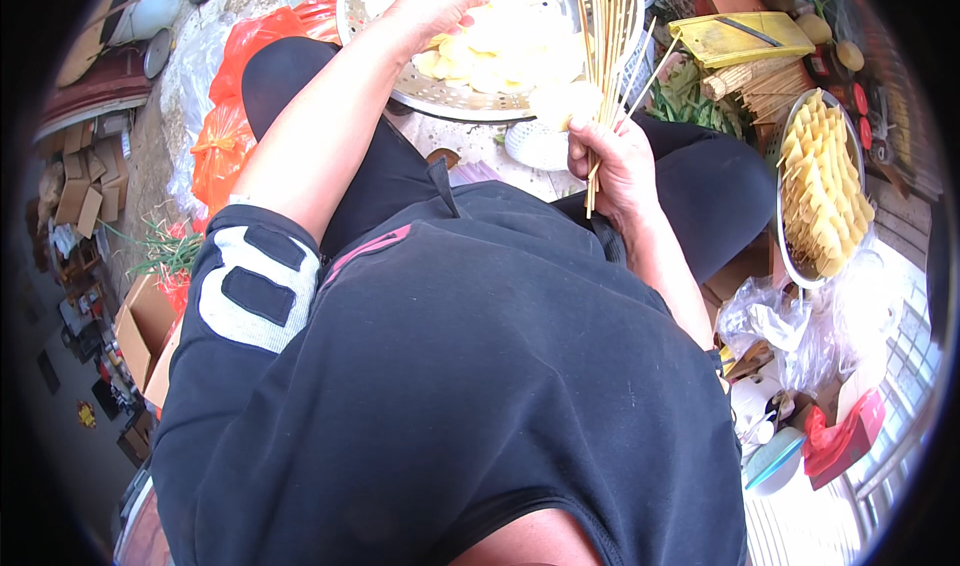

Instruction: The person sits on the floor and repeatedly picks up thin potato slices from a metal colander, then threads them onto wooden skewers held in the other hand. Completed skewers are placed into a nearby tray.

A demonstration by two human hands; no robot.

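My right hand grips a loose bundle of bamboo skewers, which fan out upward from the fist. A round pale slice, apparently potato, sits against the bundle just above the thumb; glare hides whether a skewer pierces it. Over a perforated metal colander my left hand reaches in with bent fingers. Bright light washes out its fingertips, so I cannot tell if a slice is between them. Many thin yellowish slices lie heaped in the colander.
At right, an oval colander holds skewered slices. A yellow slicer rests near more skewers and green leaves. Orange plastic bags flank my left knee. An open cardboard box stands at left.
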